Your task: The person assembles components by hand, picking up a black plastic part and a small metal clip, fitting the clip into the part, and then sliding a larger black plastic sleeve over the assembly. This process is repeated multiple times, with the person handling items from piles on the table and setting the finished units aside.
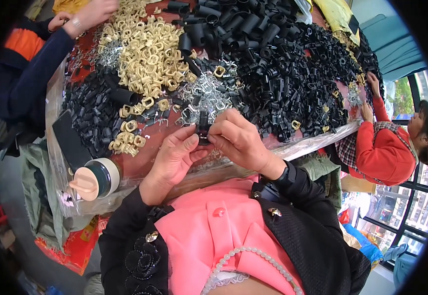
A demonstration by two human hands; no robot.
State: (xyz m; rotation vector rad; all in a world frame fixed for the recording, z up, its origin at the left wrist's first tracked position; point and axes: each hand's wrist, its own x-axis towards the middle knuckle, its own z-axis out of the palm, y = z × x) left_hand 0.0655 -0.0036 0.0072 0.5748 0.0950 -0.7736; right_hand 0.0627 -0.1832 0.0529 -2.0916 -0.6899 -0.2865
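Note:
Over the table's near edge, my left hand (174, 153) and my right hand (239, 141) meet on a small black plastic part (203, 123). It stands roughly upright between them, with a round lower end. My left thumb and fingertips close on its left side. The right thumb and bent fingers pinch it low on the right, hiding some of it. Just beyond my hands lies a heap of bent silver metal clips (209, 92). Farther left is a pile of tan plastic buckle-shaped pieces (150, 59). Many small black plastic parts (287, 88) spread to the right.
Black tubes (238, 22) are heaped at the far side. A jar with a peach lid (87, 183) and a dark flat slab (70, 140) sit at the left. Co-workers' hands, a left one (93, 14) and a right one (367, 110), reach over the table (169, 169).

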